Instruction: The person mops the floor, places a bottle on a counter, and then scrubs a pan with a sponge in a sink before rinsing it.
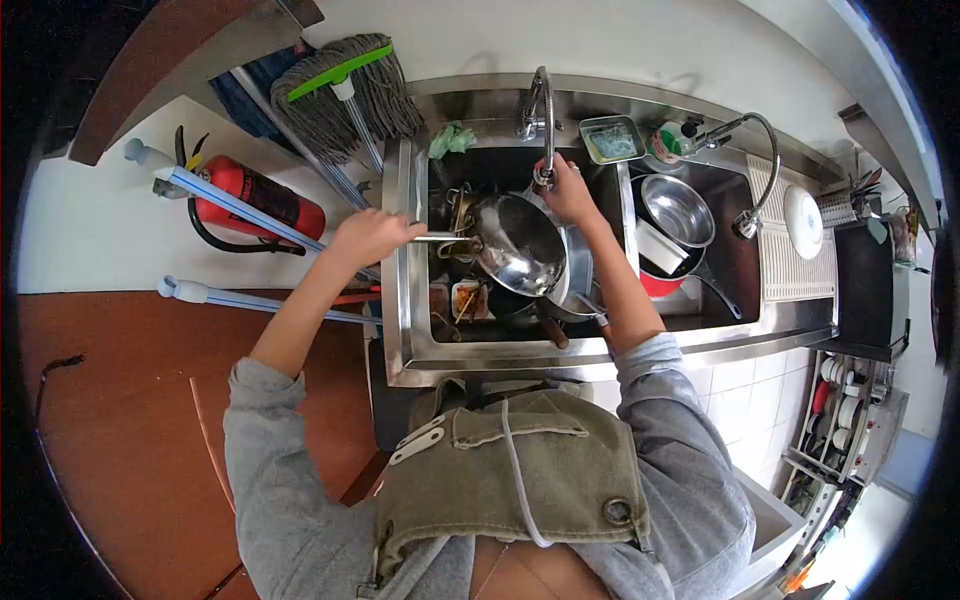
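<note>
My left hand is closed round the metal handle of a shiny wok, which is tilted over the left sink basin. At the spout end of the left faucet, my right hand has its fingers wrapped round the spout, partly hidden by it. Below the wok, the basin holds more cookware, including a grey pan and a dark pan with a brown handle. A small container with orange food scraps sits at the basin's near left. No water stream can be made out.
In the right basin are a steel bowl and a red pot. A sponge tray and a green cloth lie along the back ledge. Left of the sink stand mops and a fire extinguisher.
</note>
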`<state>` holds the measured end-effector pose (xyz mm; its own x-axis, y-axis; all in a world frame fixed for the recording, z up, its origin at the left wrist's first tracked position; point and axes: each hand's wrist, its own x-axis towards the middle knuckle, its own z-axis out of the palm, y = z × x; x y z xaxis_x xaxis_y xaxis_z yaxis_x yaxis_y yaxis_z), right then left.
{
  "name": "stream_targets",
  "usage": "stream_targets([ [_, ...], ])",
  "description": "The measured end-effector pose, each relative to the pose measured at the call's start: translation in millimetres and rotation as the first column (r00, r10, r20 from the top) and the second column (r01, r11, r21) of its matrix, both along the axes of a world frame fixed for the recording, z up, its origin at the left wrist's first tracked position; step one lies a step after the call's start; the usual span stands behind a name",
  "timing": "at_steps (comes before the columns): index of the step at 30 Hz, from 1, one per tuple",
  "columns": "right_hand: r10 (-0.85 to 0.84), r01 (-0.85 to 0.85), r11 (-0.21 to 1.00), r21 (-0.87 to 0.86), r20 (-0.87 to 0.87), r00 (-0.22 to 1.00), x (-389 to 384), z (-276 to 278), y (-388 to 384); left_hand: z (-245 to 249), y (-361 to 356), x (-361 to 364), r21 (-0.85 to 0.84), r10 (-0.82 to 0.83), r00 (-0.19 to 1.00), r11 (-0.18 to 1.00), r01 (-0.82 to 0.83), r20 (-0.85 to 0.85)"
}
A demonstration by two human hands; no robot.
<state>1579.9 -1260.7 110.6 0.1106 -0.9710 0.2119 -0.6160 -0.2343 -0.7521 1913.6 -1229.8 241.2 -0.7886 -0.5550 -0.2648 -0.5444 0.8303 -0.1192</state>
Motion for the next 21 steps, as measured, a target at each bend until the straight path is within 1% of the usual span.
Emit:
stream_targets([
  [1,0.142,-0.143,0.990,-0.004,0.150,0.979,-6.6,-4.8,-5.7,1.7,6.3,7.2,-0.019,0.023,1.000,1.000,-0.024,-0.006],
  [2,0.144,-0.145,0.989,-0.008,0.151,0.978,-15.7,-5.6,-11.4,3.3,14.0,13.1,-0.023,0.025,1.000,0.999,-0.025,-0.004],
  [3,-0.033,-0.123,0.941,0.316,0.446,0.894,-25.4,-6.0,-17.2,4.9,21.8,18.6,-0.044,0.054,0.997,0.997,-0.056,-0.059],
  [4,-0.290,-0.197,0.781,0.593,0.623,0.727,-30.6,-6.5,-24.5,5.9,28.3,23.7,-0.064,0.079,0.990,0.994,-0.087,-0.115],
  [5,-0.453,-0.113,0.753,0.648,0.635,0.625,-30.0,-13.9,-35.9,5.5,32.5,27.2,-0.063,0.116,0.985,0.990,-0.125,-0.124],
  [6,-0.449,-0.112,0.757,0.643,0.638,0.625,-32.1,-19.7,-47.5,5.3,37.6,29.4,-0.070,0.115,0.985,0.990,-0.125,-0.125],
  [8,-0.467,-0.262,0.690,0.674,0.692,0.550,-37.9,-42.5,-74.5,11.7,50.9,30.4,0.039,0.251,0.959,0.968,-0.248,-0.134],
  [9,-0.538,-0.252,0.694,0.675,0.718,0.441,-36.5,-55.5,-90.5,-1.0,57.0,36.1,0.040,0.297,0.948,0.955,-0.294,-0.114],
  [10,-0.533,-0.257,0.697,0.669,0.724,0.438,-36.9,-56.7,-101.0,-1.9,65.9,36.8,0.032,0.298,0.948,0.955,-0.296,-0.111],
  [12,-0.614,-0.146,0.685,0.714,0.673,0.411,-38.2,-57.7,-116.8,-1.8,84.7,37.1,0.072,0.393,0.898,0.919,-0.387,-0.198],
  [13,-0.575,-0.214,0.665,0.715,0.674,0.464,-39.3,-63.5,-116.3,-2.7,93.5,39.0,0.133,0.441,0.862,0.897,-0.421,-0.251],
  [14,-0.576,-0.219,0.665,0.714,0.676,0.459,-41.6,-88.7,-116.1,-4.7,102.6,41.6,0.198,0.488,0.820,0.872,-0.447,-0.299],
  [15,-0.444,-0.326,0.573,0.752,0.620,0.647,-43.9,-126.2,-117.1,-13.5,111.4,45.8,0.299,0.579,0.770,0.810,-0.505,-0.268],
  [16,-0.268,-0.401,0.458,0.794,0.553,0.789,-44.2,-146.2,-116.8,-13.2,120.8,44.4,0.371,0.619,0.708,0.780,-0.504,-0.339],
  [17,-0.336,-0.356,0.488,0.797,0.548,0.766,-36.0,-126.6,-94.6,-10.7,129.6,40.3,0.439,0.652,0.637,0.754,-0.488,-0.412],
  [18,-0.401,-0.307,0.511,0.803,0.539,0.741,-25.2,-107.0,-62.5,-9.0,138.2,36.1,0.509,0.686,0.552,0.725,-0.464,-0.474],
  [19,-0.530,-0.393,0.471,0.790,0.609,0.590,-19.0,-104.3,-44.2,-15.0,145.2,35.1,0.513,0.688,0.551,0.723,-0.463,-0.472],
  [20,-0.646,-0.479,0.442,0.759,0.639,0.417,-14.8,-106.2,-32.8,-23.2,151.0,34.3,0.559,0.716,0.490,0.697,-0.449,-0.498],
  [21,-0.717,-0.512,0.414,0.753,0.616,0.325,-8.4,-111.9,-27.1,-29.6,156.0,34.1,0.604,0.742,0.426,0.670,-0.432,-0.518],
])
